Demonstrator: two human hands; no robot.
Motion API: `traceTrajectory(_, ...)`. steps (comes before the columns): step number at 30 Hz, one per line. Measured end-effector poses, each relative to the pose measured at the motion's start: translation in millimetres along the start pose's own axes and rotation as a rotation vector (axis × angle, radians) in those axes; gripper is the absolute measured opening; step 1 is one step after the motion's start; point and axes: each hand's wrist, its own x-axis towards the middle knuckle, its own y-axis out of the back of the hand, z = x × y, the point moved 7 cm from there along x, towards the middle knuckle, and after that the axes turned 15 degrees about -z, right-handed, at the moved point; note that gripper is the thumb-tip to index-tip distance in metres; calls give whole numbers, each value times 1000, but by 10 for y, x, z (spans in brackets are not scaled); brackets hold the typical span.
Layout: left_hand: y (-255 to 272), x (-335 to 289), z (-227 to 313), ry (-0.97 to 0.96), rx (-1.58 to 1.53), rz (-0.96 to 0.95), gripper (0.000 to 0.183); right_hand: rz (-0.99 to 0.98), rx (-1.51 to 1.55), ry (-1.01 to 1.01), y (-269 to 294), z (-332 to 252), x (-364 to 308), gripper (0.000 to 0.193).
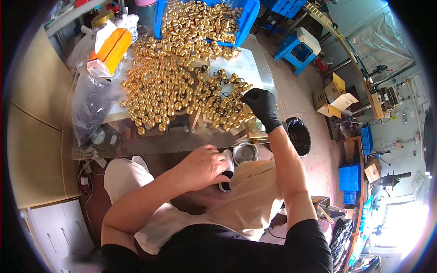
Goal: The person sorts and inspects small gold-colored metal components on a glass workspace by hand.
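My left hand is bare and hovers above my lap, short of the table's front edge. Its fingers curl inward, and whatever they may hold is hidden. My right hand wears a black glove and is at the right end of the pile on the table. Its fingers are pressed together beside the brass pieces; what is in them cannot be made out. Many small round brass fittings cover the tabletop. Thin black rings lie among the brass pieces near my right hand.
A blue crate tipped with more brass fittings stands at the back. An orange tissue pack and a clear plastic bag sit at the left. Below the table are a metal bowl and a black-lined bin. A blue stool stands beyond.
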Motion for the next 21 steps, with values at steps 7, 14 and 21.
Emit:
traceTrajectory(7,1,-6,8,-2,-4,-9,35,11,77,72,-1,15,-2,17)
traceTrajectory(14,-1,16,19,4,2,-12,34,3,15,43,16,42,20,19)
traceTrajectory(21,-13,6,12,2,2,-16,34,-19,-79,-22,186,292,59,18)
